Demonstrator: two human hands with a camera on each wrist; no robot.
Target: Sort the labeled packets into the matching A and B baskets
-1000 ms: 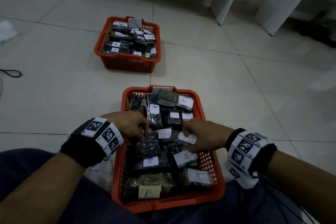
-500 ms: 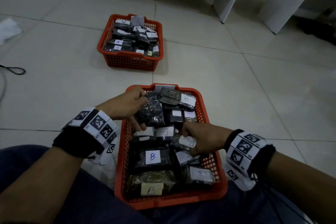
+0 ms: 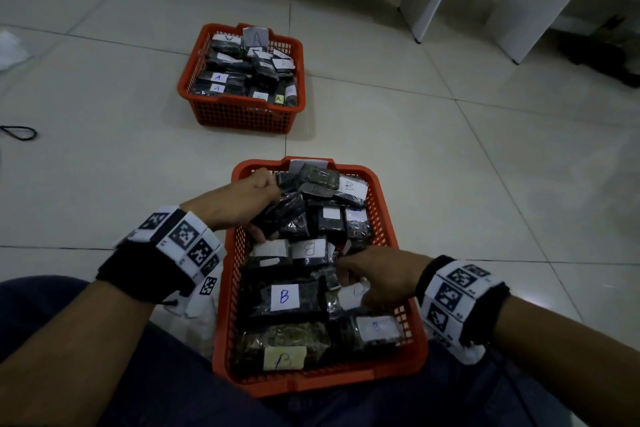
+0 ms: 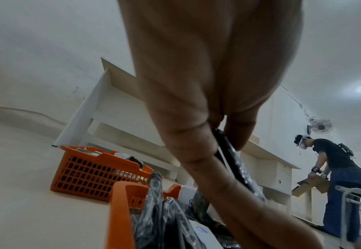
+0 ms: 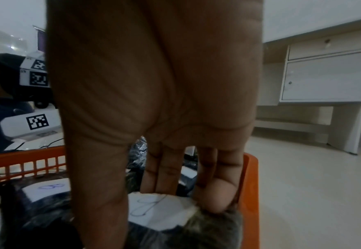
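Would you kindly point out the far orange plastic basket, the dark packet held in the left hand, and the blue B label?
far orange plastic basket (image 3: 242,114): head view, front wall.
dark packet (image 3: 280,213): head view, middle.
blue B label (image 3: 284,296): head view, centre.

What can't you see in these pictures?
- The label on the packet in the left hand: its dark back faces the head camera; the wrist view shows only its edge.
- The right hand's grip on a packet: head view hides the fingers; whether they pinch it is unclear.
- The packets under the top layer in the near basket: covered.
- Some far basket labels: too small.
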